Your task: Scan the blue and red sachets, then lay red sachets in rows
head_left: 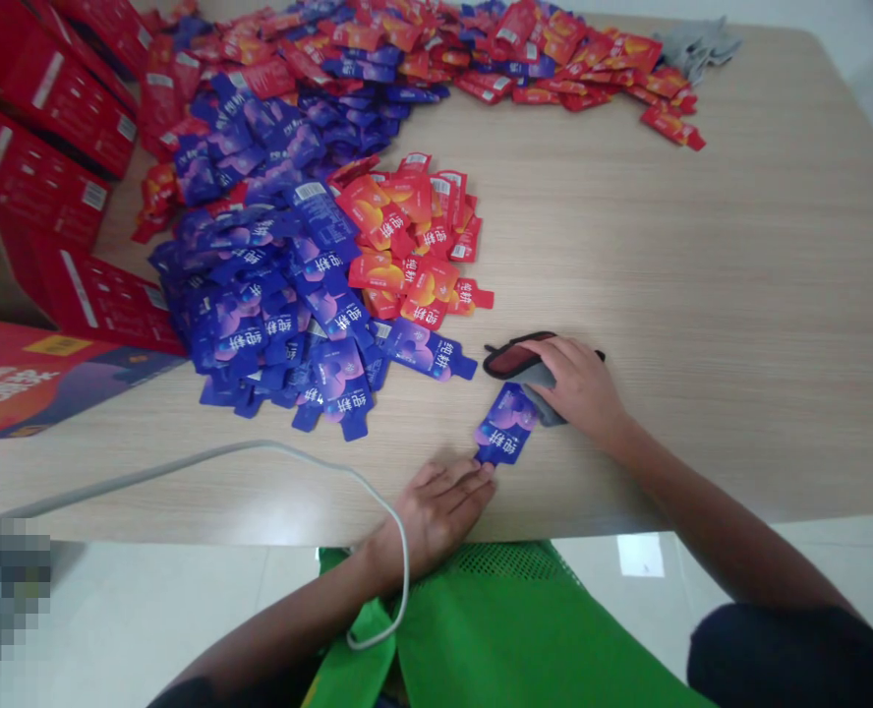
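A small purple spouted sachet (506, 423) with white lettering lies on the table in front of me. The fingertips of my left hand (436, 511) rest together on its narrow tab end, holding it against the tabletop. Just above its far end, my right hand (580, 383) is closed around a grey cloth pad (510, 360) with a black edge and a reddish-brown face. The pad's lower part touches or overlaps the sachet's upper right corner; I cannot tell which. Another purple sachet (426, 349) lies to the left of the pad, at the pile's edge.
Purple sachets (260, 305) are heaped at left, beside red-orange sachets (418, 236). A mixed heap (378, 49) stretches along the back. Red boxes (45, 147) stand far left. A grey cloth (698, 47) lies back right. A pale cable (260, 444) crosses by my left wrist.
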A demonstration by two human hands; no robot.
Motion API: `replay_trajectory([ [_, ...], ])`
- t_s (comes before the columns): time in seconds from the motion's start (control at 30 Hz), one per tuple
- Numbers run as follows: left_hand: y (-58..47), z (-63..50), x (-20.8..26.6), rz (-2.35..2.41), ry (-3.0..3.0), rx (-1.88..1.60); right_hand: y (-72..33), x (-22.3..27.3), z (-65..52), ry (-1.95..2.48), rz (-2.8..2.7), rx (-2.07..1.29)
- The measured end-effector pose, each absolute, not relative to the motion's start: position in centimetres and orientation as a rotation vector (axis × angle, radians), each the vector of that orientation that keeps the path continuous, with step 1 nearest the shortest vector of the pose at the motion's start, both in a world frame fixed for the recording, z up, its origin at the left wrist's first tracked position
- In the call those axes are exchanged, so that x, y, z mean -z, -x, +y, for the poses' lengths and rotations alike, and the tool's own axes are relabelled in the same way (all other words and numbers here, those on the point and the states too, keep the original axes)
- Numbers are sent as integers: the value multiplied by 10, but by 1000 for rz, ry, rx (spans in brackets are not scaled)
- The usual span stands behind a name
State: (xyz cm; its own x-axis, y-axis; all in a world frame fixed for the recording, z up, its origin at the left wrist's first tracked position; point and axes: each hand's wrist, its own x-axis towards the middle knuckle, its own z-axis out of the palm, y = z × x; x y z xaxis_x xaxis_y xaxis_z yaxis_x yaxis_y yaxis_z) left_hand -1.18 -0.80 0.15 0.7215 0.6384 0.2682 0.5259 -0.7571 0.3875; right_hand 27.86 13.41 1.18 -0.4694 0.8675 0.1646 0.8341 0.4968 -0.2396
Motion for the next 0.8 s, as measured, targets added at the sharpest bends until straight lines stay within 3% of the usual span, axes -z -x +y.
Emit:
replay_trajectory([
  [0.27,0,7,-13,965,-2607,-692,-331,-20,157,1609,-1858,98],
  [0.5,-41,20,-12,1491,-2497,-340,-332,-2,156,1636,-1695,-54],
  [0.8,-60,32,-25,1498,-2588,-167,-332,-3,157,1659,-1591,-195],
])
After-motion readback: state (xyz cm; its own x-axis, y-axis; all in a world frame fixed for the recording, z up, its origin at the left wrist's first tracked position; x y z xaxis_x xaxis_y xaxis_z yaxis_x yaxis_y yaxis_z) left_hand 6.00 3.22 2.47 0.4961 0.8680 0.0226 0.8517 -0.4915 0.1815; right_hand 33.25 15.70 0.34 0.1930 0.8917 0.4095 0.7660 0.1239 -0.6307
